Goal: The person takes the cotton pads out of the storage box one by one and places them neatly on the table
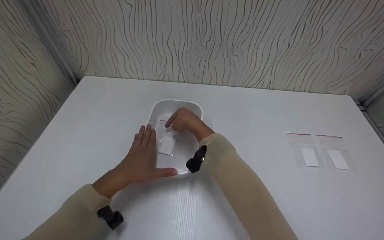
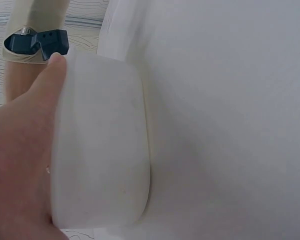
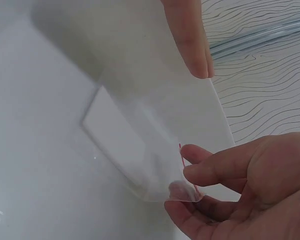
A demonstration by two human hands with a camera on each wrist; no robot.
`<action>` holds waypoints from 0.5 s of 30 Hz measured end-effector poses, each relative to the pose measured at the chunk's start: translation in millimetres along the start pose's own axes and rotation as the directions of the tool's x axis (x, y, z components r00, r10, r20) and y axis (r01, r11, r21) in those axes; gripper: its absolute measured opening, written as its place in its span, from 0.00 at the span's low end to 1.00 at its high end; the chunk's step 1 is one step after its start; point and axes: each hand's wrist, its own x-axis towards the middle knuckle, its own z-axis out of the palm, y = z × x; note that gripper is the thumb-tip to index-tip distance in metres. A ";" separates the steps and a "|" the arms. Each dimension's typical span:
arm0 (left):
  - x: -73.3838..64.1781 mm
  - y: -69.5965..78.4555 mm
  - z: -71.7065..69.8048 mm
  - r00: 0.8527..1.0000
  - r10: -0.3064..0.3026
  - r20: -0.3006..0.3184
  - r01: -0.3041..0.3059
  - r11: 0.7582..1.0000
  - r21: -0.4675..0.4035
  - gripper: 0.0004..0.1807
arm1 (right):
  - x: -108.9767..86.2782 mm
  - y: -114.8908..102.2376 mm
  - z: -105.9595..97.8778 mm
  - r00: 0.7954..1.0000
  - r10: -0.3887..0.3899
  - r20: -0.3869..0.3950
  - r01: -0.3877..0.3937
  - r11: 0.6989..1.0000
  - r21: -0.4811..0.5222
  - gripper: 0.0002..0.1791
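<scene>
A white plastic tub (image 1: 186,154) with rounded corners stands on the table, slightly left of centre. My left hand (image 1: 141,163) rests against its left side with straight fingers, the thumb lying over the near rim; the left wrist view shows the tub's outer wall (image 2: 102,145) beside that hand. Inside lies a clear zip bag (image 1: 167,144) with a red seal line and a flat white piece in it. My right hand (image 1: 186,121) reaches into the tub and pinches the bag's sealed end between thumb and fingers, plainest in the right wrist view (image 3: 260,175).
Two more clear zip bags, a left one (image 1: 307,150) and a right one (image 1: 335,153), lie side by side at the table's right, each with a red seal and a white piece. A wood-patterned wall (image 1: 212,43) rises behind the white table (image 1: 105,110).
</scene>
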 end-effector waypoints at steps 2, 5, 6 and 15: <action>-0.1 0.1 0.0 1.000 0.001 0.001 -0.001 1.000 0.000 0.76 | 0.4 -0.3 0.5 1.000 0.006 0.020 -0.005 0.999 -0.040 0.19; -0.6 0.3 -0.2 1.000 0.000 0.002 0.000 1.000 -0.008 0.76 | -0.1 -1.0 0.7 0.999 0.010 0.034 -0.009 0.999 -0.036 0.18; -0.8 0.4 -0.3 1.000 -0.001 0.002 0.001 1.000 -0.010 0.76 | -0.6 -1.3 0.7 0.999 0.011 0.037 -0.010 1.000 -0.023 0.18; -1.6 1.2 -1.3 1.000 -0.012 0.003 0.012 1.000 -0.025 0.76 | -7.3 -0.6 0.2 0.998 -0.018 0.056 0.003 0.966 0.259 0.24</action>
